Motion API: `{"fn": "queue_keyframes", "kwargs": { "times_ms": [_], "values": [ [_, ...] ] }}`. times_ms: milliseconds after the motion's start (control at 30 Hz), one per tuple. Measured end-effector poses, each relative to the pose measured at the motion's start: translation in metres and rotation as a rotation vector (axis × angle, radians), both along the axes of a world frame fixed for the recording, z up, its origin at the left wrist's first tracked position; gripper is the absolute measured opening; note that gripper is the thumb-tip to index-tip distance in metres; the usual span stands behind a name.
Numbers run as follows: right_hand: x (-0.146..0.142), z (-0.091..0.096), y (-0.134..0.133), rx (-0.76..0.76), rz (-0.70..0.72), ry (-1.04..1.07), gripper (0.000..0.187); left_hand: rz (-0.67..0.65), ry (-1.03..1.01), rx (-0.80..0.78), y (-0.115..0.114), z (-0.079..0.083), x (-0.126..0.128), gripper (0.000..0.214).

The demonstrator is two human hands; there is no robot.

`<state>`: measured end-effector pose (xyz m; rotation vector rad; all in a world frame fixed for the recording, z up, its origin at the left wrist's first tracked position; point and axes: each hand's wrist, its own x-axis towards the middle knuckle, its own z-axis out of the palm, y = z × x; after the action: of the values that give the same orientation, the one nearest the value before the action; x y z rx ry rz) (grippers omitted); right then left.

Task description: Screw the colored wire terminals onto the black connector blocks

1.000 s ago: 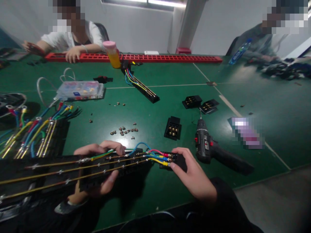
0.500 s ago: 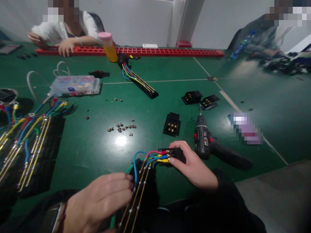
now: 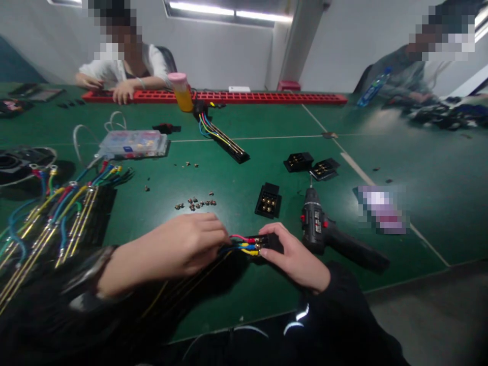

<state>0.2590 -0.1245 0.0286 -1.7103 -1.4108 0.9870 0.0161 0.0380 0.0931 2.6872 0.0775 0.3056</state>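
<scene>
A black terminal block (image 3: 277,243) sits between the thumb and fingers of my right hand (image 3: 293,256). Red, blue and yellow wires (image 3: 247,247) with coloured lugs are fixed into its left side. My left hand (image 3: 186,244) is closed over these wires just left of the block, its fingertips pinching them and hiding part of the bundle. Below that arm a black strip with thin brass bars (image 3: 179,287) runs toward the lower left, mostly in shadow. Beyond my hands lies another black terminal block (image 3: 269,201) with brass screws.
Right of my hand lies a cordless drill (image 3: 314,218); two terminal blocks (image 3: 299,161) sit past its tip. Loose screws (image 3: 194,204) are scattered ahead. Wired strips (image 3: 57,218) and a clear parts box (image 3: 131,144) occupy the left. A phone (image 3: 381,208) lies right. Two people sit across.
My left hand has moved up and right from the brass-barred strip onto the wires near the block. The strip has swung toward the left. My right hand keeps its hold; the view has tilted upward.
</scene>
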Motion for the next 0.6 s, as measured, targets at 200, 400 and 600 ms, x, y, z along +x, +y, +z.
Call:
{"fn": "queue_keyframes", "kwargs": {
  "times_ms": [200, 400, 600],
  "values": [
    [-0.003, -0.006, 0.0, 0.02, -0.017, -0.025, 0.029, -0.001, 0.248, -0.289, -0.004, -0.031, 0.063, 0.032],
    [-0.002, -0.005, 0.0, 0.008, -0.015, -0.023, 0.029, -0.012, 0.263, -0.406, 0.001, -0.056, 0.067, 0.036],
    [-0.003, -0.005, -0.002, 0.011, -0.012, -0.011, 0.029, -0.012, 0.284, -0.428, 0.001, -0.055, 0.069, 0.032]
  ]
}}
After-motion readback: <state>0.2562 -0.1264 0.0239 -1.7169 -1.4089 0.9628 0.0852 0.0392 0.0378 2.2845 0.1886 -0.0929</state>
